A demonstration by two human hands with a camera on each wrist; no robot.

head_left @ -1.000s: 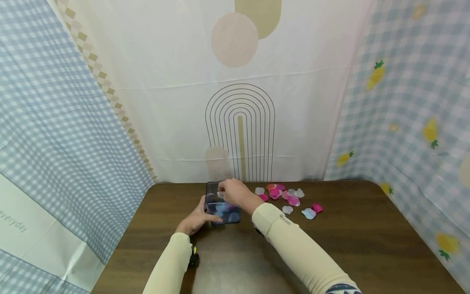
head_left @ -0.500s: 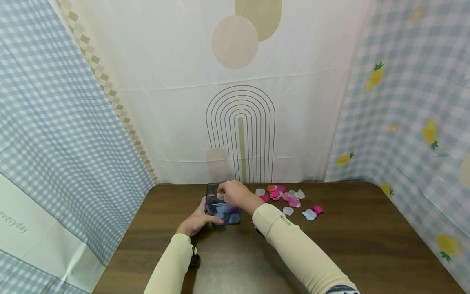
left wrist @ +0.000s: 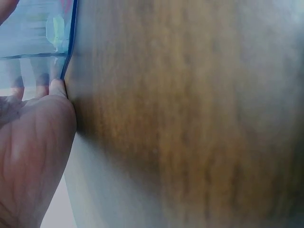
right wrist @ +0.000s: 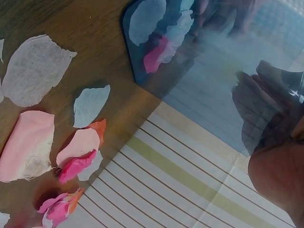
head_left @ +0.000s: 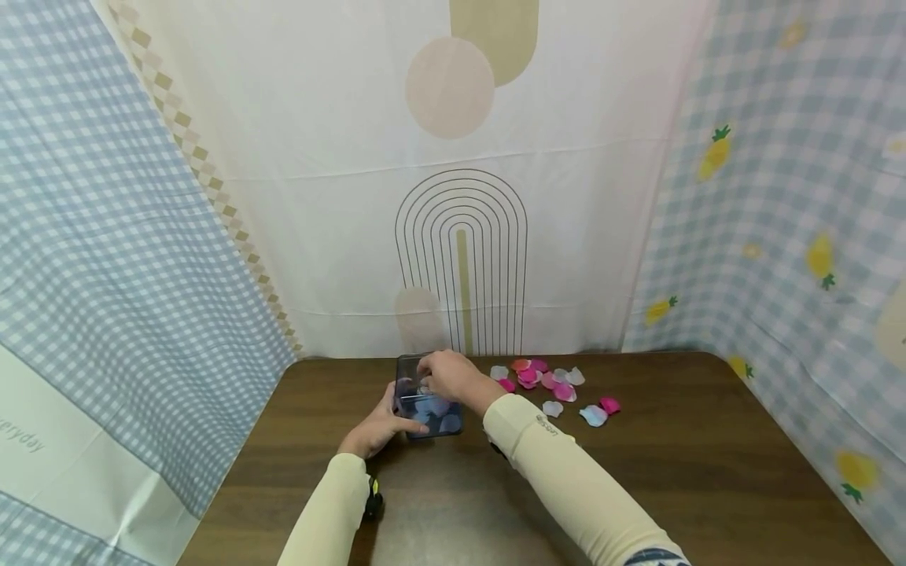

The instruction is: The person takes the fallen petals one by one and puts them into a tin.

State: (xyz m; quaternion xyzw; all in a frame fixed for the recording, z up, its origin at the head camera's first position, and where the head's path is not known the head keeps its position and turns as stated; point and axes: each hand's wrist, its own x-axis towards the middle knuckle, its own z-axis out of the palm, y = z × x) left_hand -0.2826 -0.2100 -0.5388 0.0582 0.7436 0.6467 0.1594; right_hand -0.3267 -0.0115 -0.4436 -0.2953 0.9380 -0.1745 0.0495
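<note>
A clear bluish plastic box (head_left: 407,369) stands at the back of the wooden table, with several pale and pink petals (head_left: 429,407) inside. My left hand (head_left: 378,423) grips its left side, thumb across the front and fingers behind. In the left wrist view those fingers (left wrist: 42,90) show through the clear wall. My right hand (head_left: 451,376) reaches into the box from above, fingers curled and pinching a pale petal. Through the box wall in the right wrist view, the right fingers (right wrist: 259,107) look dark, and their tips are partly hidden.
Loose pink, white, red and bluish petals (head_left: 527,375) lie scattered right of the box, with a bluish petal (head_left: 593,415) and a magenta petal (head_left: 609,405) farther out. A patterned curtain (head_left: 340,236) hangs right behind the wooden table (head_left: 453,503).
The right fingertips and the pale petal have gone slightly lower inside the box. My left hand keeps its hold, and the loose petals lie as before.
</note>
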